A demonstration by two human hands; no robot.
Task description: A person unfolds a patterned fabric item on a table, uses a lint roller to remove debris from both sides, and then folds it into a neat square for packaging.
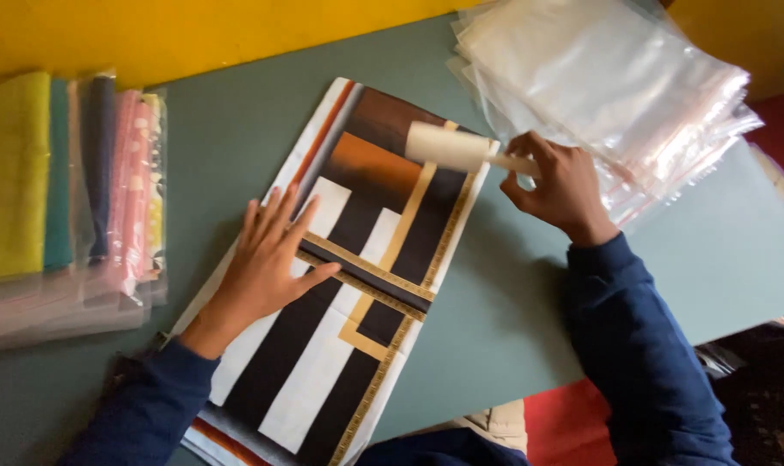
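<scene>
A folded cloth (366, 259) with black, white, brown and orange stripes and gold bands lies lengthwise on the grey-green table (504, 319). My left hand (271, 259) presses flat on the cloth's left middle, fingers spread. My right hand (560, 185) grips the handle of a white lint roller (448, 147), whose roll rests on the cloth's far right corner.
A stack of clear plastic zip bags (607, 86) lies at the far right of the table. At the left, several bagged folded fabrics (64, 190) in yellow, teal, dark blue and pink are stacked. A yellow surface (193, 30) runs behind the table. Red cloth (564, 423) shows below the near edge.
</scene>
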